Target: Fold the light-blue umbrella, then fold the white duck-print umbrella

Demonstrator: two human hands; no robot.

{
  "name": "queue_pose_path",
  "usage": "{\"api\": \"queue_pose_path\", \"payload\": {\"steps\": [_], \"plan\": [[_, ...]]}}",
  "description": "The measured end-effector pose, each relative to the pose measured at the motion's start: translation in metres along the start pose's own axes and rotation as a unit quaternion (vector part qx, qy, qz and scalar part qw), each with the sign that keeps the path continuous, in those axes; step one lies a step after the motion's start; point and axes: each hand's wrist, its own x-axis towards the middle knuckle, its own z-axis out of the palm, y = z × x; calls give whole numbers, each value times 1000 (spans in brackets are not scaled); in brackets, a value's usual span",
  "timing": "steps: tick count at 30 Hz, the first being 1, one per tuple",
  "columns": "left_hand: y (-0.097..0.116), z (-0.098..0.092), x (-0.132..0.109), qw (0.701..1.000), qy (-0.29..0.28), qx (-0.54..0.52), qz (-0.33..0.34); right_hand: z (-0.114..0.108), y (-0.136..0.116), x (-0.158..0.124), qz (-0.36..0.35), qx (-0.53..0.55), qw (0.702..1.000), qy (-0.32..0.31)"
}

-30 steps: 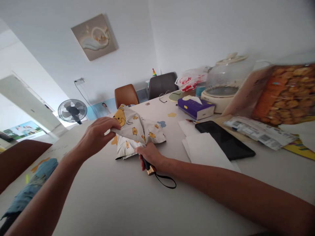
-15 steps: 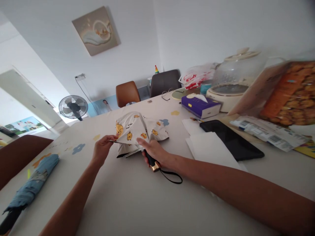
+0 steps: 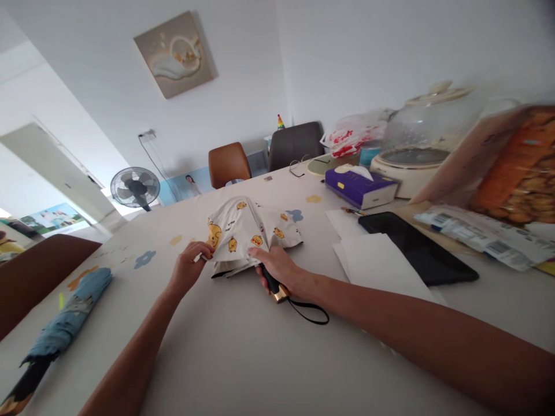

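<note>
A white folding umbrella [image 3: 234, 231] with yellow chick prints lies on the table in front of me, its canopy collapsed but loose. My right hand [image 3: 277, 267] is closed around its black handle, the thumb resting on the cloth; a gold end and a black wrist strap stick out below. At the canopy's left edge, my left hand [image 3: 191, 263] pinches a fold of the fabric between thumb and fingers. A second umbrella [image 3: 71, 318], blue and rolled up, rests at the left side of the table, apart from both hands.
To the right are white papers [image 3: 381, 263], a black tablet [image 3: 416, 245], a purple tissue pack [image 3: 361, 186], a glass-topped kettle [image 3: 416, 138] and a plastic packet [image 3: 485, 234]. Eyeglasses [image 3: 298, 166] lie farther back. Chairs [image 3: 228, 163] and a fan [image 3: 135, 188] stand beyond the table.
The view has shifted slightly, so everything sits a little farther right. My left hand still pinches the canopy edge, the fold there drawn slightly; my right hand keeps hold of the handle.
</note>
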Motion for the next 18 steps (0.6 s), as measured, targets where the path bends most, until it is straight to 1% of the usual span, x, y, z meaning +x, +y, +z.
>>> {"api": "queue_pose_path", "payload": {"steps": [3, 4, 5, 6, 7, 8, 9, 10, 11, 12, 13, 14, 15, 16, 18], "plan": [[-9, 4, -3, 996, -57, 66, -2, 0, 2, 2, -1, -22, 1000, 3], [-13, 4, -3, 995, -62, 82, -17, 0, 3, 3, -3, -23, 1000, 5], [-16, 4, -3, 994, -54, 87, -45, 0, 4, 4, -6, -20, 1000, 6], [-18, 4, -3, 993, -29, 80, -86, -1, 5, 6, -9, -17, 1000, 9], [-20, 4, -1, 989, 9, 54, -134, -1, 6, 7, -11, -13, 1000, 11], [-20, 4, 1, 981, 54, 7, -185, -1, 6, 8, -13, -10, 1000, 12], [-19, 4, 5, 967, 94, -58, -230, -1, 7, 8, -13, -10, 1000, 11], [-17, 5, 9, 947, 121, -135, -266, -1, 7, 8, -13, -12, 1000, 10], [-14, 6, 14, 924, 132, -212, -290, -1, 7, 8, -15, -14, 1000, 9], [-11, 8, 19, 902, 128, -278, -304, -1, 7, 7, -20, -18, 1000, 8], [-8, 11, 25, 884, 117, -327, -313, 0, 7, 6, -27, -22, 999, 8], [-4, 13, 30, 873, 106, -354, -319, 0, 7, 4, -33, -25, 999, 9], [-1, 16, 35, 870, 108, -358, -323, 1, 7, 3, -38, -26, 999, 13], [4, 18, 38, 874, 132, -337, -324, 1, 7, 1, -43, -26, 999, 18], [15, 21, 41, 895, 229, -238, -299, 3, 6, -2, -49, -20, 998, 37]]}}
